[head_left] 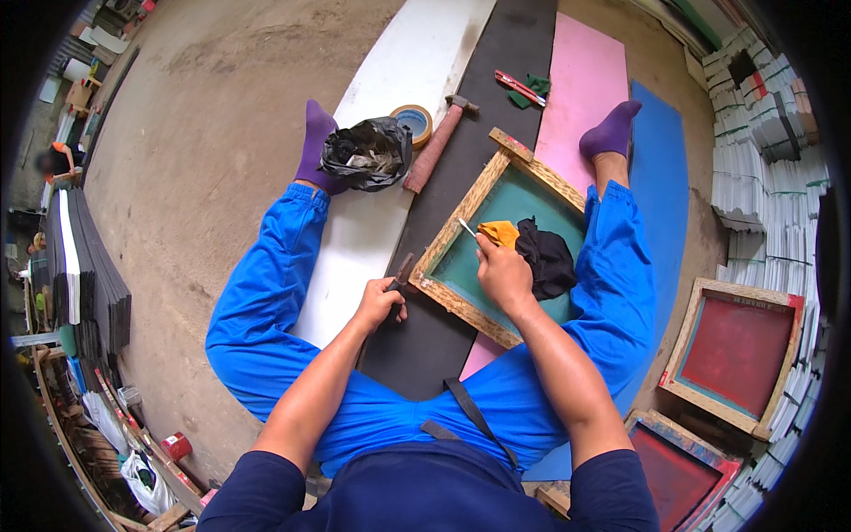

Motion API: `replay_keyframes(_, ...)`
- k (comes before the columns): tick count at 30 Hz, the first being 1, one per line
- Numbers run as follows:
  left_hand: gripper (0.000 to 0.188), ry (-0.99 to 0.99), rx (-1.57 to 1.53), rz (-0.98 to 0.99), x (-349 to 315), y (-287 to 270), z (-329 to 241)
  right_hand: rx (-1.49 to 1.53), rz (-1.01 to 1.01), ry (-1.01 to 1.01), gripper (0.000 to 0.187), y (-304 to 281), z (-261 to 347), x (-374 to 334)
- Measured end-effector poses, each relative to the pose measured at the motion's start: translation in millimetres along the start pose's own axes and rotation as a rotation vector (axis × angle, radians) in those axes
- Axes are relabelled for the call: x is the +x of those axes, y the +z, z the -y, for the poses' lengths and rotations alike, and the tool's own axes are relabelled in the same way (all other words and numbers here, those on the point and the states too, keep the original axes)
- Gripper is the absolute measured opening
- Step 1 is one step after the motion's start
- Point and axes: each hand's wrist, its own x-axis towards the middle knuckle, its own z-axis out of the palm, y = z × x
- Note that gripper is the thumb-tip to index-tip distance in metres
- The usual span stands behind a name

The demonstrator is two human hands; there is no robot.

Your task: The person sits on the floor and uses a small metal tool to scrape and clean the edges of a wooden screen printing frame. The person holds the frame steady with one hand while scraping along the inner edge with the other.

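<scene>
My left hand (383, 303) is closed around dark pliers (404, 269), their jaws pointing up beside the lower left corner of a wooden screen frame (454, 303). Green mesh (507, 202) stretches across this frame, which lies tilted between my legs. Over the mesh, my right hand (505, 277) grips a slim, pale rod-like tool (467, 228); its tip points at the frame's left bar, and its exact kind is unclear. A yellow cloth (499, 233) and a black cloth (546, 259) lie on the mesh beside my right hand.
A hammer (436, 149), a tape roll (413, 122) and a black plastic bag (368, 155) lie ahead. Beyond the frame are a red utility knife (519, 88) and green cloth (528, 96). Red-mesh frames (740, 346) and stacked sheets (780, 177) stand right. A person (60, 161) is far left.
</scene>
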Motion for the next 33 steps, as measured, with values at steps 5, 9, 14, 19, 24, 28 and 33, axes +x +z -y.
replay_keyframes(5, 0.008, 0.009, -0.037, -0.019, 1.2, 3.0, -0.1, 0.212, -0.045, 0.060, 0.034, 5.9, -7.4, 0.4)
replay_keyframes(9, 0.010, 0.012, -0.027, -0.008, 3.8, 6.4, -2.2, 0.432, -0.144, -0.023, 0.033, 29.5, -36.0, 8.1)
replay_keyframes(14, 0.014, 0.001, -0.036, -0.021, -1.9, 2.5, -1.1, -0.018, 0.017, 0.021, 0.033, -0.8, -5.5, 0.0)
replay_keyframes(19, 0.014, 0.008, -0.045, 0.002, 3.0, 2.3, 2.7, 0.624, -0.080, -0.009, 0.035, 42.3, -47.3, 14.3)
replay_keyframes(24, 0.013, -0.015, -0.047, -0.016, -2.5, -1.6, 1.2, 0.167, -0.209, -0.132, 0.039, 31.2, -30.5, 5.1)
replay_keyframes(28, 0.015, -0.002, -0.060, 0.001, -0.9, -0.8, -0.2, 1.077, 0.242, 0.484, 0.037, 10.2, -13.4, 10.3)
replay_keyframes(33, 0.021, -0.009, -0.096, 0.036, 4.3, 0.5, -1.0, 0.610, 0.085, 0.166, 0.038, 21.6, -40.8, 15.4)
